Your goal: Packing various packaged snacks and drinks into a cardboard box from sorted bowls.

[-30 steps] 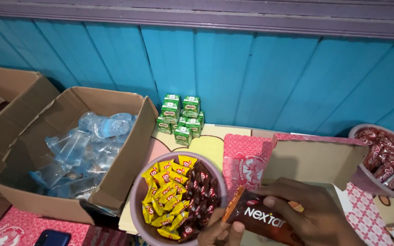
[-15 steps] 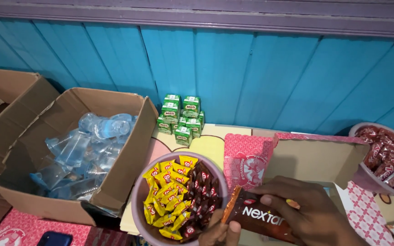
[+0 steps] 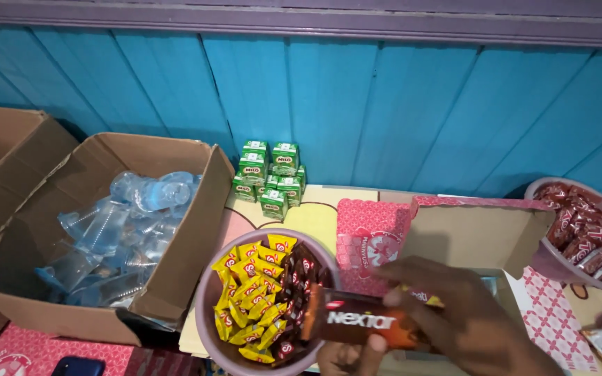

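A brown snack bar wrapper (image 3: 360,322) with an orange end and white lettering lies level at the bottom centre of the view, its left end overlapping the right rim of a mauve bowl (image 3: 207,299). The bowl holds small yellow sweets (image 3: 248,292) on its left side and dark brown ones (image 3: 301,278) on its right. Just right of the bowl stands a pink patterned box (image 3: 370,233) with a round emblem on its front; its plain brown flap (image 3: 475,237) is raised behind the hands. Farther back, against the blue plank wall (image 3: 384,111), sits a small stack of green drink cartons (image 3: 267,177). To the left an open cardboard box (image 3: 182,237) is filled with clear plastic water cups (image 3: 116,230), and a second cardboard box (image 3: 1,153) stands beside it at the frame's edge. At far right another mauve bowl (image 3: 544,261) holds red-brown wrapped bars (image 3: 579,223). Compared with half a second ago, the wrapper has shifted left and now reaches over the sweets bowl, where before it sat clear of the bowl's inside, tilted down to the right; the whole scene has also slid slightly left in the view. The right hand (image 3: 468,320) lies over the top of the wrapper, fingers (image 3: 412,275) curled narrowly round its upper edge and closed on it. The left hand (image 3: 346,355) supports it from below, thumb pressed to the lower edge; its other fingers are cut off by the frame.
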